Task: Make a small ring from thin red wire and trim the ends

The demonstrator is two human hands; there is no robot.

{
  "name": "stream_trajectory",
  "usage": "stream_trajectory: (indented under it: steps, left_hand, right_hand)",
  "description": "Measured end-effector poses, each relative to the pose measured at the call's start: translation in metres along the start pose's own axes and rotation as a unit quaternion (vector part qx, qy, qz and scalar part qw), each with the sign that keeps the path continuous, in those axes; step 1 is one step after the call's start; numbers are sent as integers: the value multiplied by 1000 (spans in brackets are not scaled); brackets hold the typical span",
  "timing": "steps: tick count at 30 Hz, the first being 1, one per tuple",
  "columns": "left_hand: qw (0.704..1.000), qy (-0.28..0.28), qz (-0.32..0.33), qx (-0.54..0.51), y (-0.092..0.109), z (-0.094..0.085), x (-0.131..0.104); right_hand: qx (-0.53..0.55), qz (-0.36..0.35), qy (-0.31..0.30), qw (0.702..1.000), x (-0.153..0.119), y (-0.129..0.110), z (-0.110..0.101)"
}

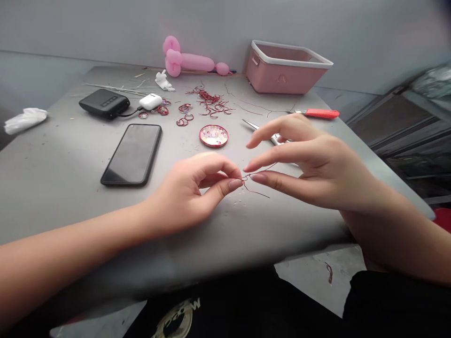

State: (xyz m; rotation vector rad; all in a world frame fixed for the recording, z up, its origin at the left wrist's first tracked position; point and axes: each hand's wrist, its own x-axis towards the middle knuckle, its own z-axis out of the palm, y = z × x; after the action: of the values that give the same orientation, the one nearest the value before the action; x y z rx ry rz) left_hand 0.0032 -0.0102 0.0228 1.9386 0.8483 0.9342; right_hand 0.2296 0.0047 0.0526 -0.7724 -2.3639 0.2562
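My left hand (195,188) pinches one end of a thin red wire (255,180) between thumb and forefinger, just above the grey table (52,159). My right hand (310,162) holds the same wire from the other side, pinched between its middle and ring fingertips, with the fingers stretched out. Loose wire ends stick out below and to the right of the fingertips. Metal tweezers (260,129) lie just behind my right hand.
A black phone (133,154) lies left of my hands. Farther back are a round tin of beads (213,135), red wire rings and scraps (207,101), a power bank (104,103), an earbud case (151,101), a red-handled knife (319,113), a pink tub (287,68), a pink balloon (190,61).
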Motion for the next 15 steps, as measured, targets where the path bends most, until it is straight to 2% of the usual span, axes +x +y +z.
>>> stream_trajectory:
  steps: [3,7,11,15]
  left_hand:
    - [999,10,20,39,2,0,0]
    - [999,-10,24,30,5,2,-2]
    - [997,-53,-29,-38,5,2,-1]
    - [982,-126,-103,-93,5,1,0]
  right_hand:
    - [29,-14,-32,999,-1,3,2]
    - [78,-10,-67,995,0,4,5]
    - [135,0,-114,984,1,6,8]
    - [124,-8,-133,983,0,5,8]
